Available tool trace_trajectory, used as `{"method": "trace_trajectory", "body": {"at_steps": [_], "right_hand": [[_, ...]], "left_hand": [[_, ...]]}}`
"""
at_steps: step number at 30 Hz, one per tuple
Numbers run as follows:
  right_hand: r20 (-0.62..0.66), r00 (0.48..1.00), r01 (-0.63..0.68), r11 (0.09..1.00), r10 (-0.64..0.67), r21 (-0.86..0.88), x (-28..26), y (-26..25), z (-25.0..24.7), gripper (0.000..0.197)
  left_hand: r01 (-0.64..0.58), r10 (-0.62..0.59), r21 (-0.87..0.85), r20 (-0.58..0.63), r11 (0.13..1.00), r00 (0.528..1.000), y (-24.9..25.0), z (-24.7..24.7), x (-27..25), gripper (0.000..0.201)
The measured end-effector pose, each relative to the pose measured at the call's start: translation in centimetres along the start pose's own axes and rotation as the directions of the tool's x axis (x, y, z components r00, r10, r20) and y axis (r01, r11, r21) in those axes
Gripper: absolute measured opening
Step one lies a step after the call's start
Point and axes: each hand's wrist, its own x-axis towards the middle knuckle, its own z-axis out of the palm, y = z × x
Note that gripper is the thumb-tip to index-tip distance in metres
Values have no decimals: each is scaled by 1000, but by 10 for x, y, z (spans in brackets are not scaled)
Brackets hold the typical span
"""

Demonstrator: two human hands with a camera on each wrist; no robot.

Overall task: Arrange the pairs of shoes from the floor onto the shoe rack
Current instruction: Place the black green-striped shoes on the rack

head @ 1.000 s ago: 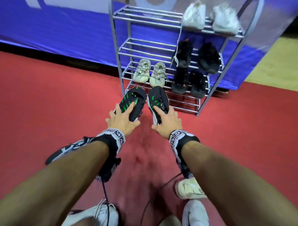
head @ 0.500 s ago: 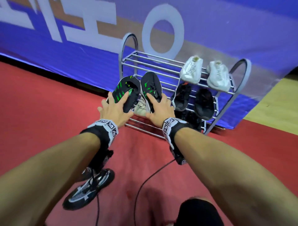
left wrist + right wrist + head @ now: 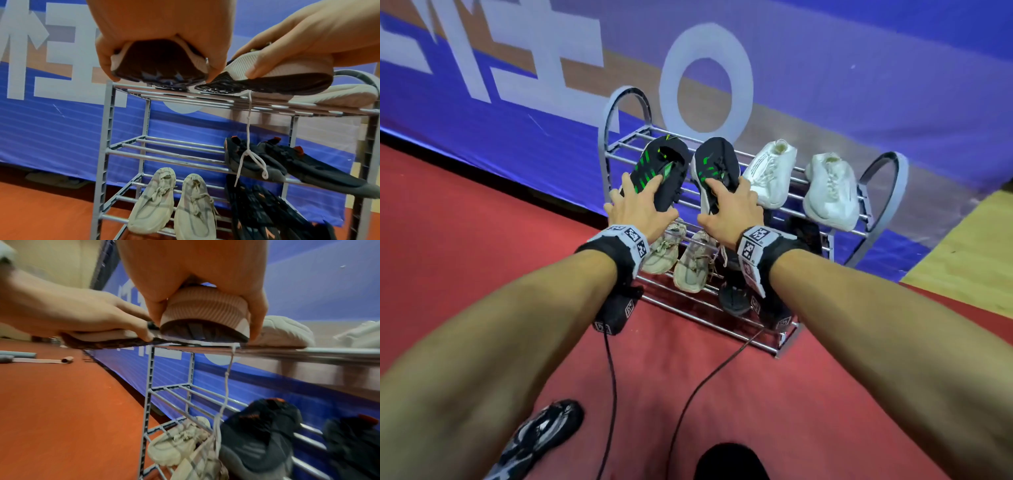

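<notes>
2 black knit sneakers with green stripes sit toes-first on the grey metal-bar shoe rack, top tier, left side.

The shoe rack is bare metal tube, smooth and faintly shiny, with matt grey plastic uprights. The black and green shoes I hold look like matt knit cloth over ribbed rubbery soles. At two o'clock, the white sneakers look soft and dull. The red floor seems a rough, matt carpet. The blue banner behind looks like sheeny fabric.
</notes>
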Motion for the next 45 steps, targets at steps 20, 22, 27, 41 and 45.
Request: {"method": "trace_trajectory", "body": {"at_steps": [20,22,27,41,45], "right_hand": [[-44,975,-219,975,217,-45,66,-40,6,51],[-55,970,-239,970,237,-34,70,-48,7,52],[-62,960,-277,959,274,-54,80,-61,8,49],[-57,966,-257,956,251,-140,87,-58,21,47],[-24,964,-264,952,264,-157,91,-53,22,53]], "left_hand": [[11,2,-156,79,988,997,-10,-16,89,54],[9,5,-170,84,985,996,-8,-20,95,52],[-39,59,-150,129,988,990,-6,-24,112,55],[-80,103,-129,183,988,978,-4,-12,145,74],[-78,105,-132,208,988,972,2,-11,153,78]]}}
